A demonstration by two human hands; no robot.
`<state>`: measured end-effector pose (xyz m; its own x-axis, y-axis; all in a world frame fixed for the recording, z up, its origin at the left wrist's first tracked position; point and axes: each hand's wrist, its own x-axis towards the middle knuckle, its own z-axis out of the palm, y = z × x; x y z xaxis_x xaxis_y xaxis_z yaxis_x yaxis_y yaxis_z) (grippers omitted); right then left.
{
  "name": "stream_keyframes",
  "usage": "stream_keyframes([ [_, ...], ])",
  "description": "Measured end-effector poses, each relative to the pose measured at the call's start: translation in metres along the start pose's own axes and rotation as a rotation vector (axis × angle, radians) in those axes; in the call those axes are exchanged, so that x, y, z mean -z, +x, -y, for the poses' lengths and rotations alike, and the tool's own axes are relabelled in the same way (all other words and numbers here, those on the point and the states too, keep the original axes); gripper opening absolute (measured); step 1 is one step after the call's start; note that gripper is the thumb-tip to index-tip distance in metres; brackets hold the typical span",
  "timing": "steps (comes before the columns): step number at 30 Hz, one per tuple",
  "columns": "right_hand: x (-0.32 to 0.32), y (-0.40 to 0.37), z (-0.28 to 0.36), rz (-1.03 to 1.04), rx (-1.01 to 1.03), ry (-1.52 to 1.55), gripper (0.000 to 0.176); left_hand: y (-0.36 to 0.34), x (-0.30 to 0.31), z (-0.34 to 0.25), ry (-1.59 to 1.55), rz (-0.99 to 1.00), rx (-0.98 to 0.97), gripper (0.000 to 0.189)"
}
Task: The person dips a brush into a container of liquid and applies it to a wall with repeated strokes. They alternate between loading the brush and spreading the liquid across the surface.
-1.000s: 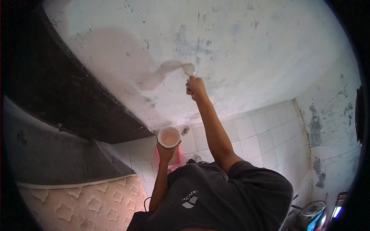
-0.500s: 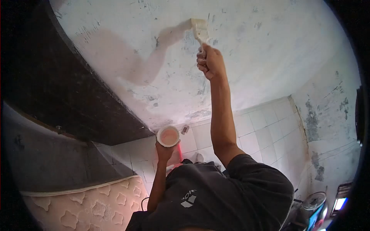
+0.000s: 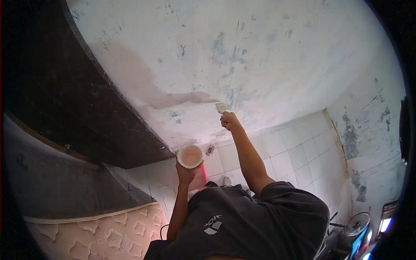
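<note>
My right hand (image 3: 228, 121) is closed round the handle of a paintbrush (image 3: 221, 108), whose pale bristles are up against the wall (image 3: 277, 69). That wall is whitish, with grey worn patches and scratches. Down near the wall's foot, my left hand (image 3: 186, 172) grips a round white tub (image 3: 190, 157) from below and the side. Pale pinkish paint fills part of the tub, and its open top faces up. My arm's shadow falls on the wall left of the brush.
A dark panel (image 3: 86, 99) borders the wall at left. Below lie white floor tiles (image 3: 277, 162) and a patterned pink mattress (image 3: 99, 236). Something bright pink (image 3: 200, 178) stands beneath the tub. A fan (image 3: 358, 223) is at lower right, near the stained side wall (image 3: 372, 138).
My right hand has brought the paintbrush a long way down the wall, from high up to about mid-height. The tub in my left hand has stayed nearly in place.
</note>
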<state>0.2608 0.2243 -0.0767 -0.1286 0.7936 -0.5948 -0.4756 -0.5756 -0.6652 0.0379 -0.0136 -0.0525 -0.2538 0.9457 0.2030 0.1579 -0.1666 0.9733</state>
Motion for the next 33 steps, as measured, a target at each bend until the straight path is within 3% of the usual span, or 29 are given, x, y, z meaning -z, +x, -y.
stream_keyframes([
  [3,-0.008,0.0,0.007,-0.001,0.017,-0.039,0.016,0.0,0.0,-0.005,-0.016,-0.009,-0.023,0.062],
  [5,-0.041,-0.026,0.037,-0.039,0.259,-0.098,0.015,0.002,0.0,-0.008,-0.02,0.029,0.005,0.06],
  [9,-0.094,-0.079,0.117,0.122,0.426,-0.162,0.024,0.001,-0.001,-0.014,-0.037,0.041,0.005,0.062],
  [13,-0.138,-0.139,0.174,0.101,0.571,-0.137,0.023,0.002,-0.001,-0.015,-0.028,0.039,-0.058,0.053],
  [15,-0.146,-0.154,0.198,0.232,0.639,-0.111,0.021,-0.004,0.0,-0.013,-0.071,0.045,-0.028,0.055],
  [17,-0.154,-0.173,0.21,0.243,0.648,-0.092,0.021,-0.001,0.0,-0.007,-0.02,0.077,-0.009,0.066],
  [21,-0.16,-0.207,0.205,0.261,0.707,-0.089,0.021,-0.002,0.0,-0.017,-0.042,0.054,-0.036,0.067],
  [25,-0.159,-0.191,0.186,0.251,0.614,-0.119,0.024,-0.006,0.003,-0.016,-0.03,0.044,-0.039,0.066],
  [30,-0.125,-0.101,0.125,0.286,0.315,-0.066,0.027,-0.006,0.008,-0.008,-0.066,0.052,-0.018,0.066],
  [33,-0.101,-0.07,0.092,0.23,0.203,-0.038,0.025,-0.008,0.01,-0.02,-0.007,0.028,-0.016,0.053],
])
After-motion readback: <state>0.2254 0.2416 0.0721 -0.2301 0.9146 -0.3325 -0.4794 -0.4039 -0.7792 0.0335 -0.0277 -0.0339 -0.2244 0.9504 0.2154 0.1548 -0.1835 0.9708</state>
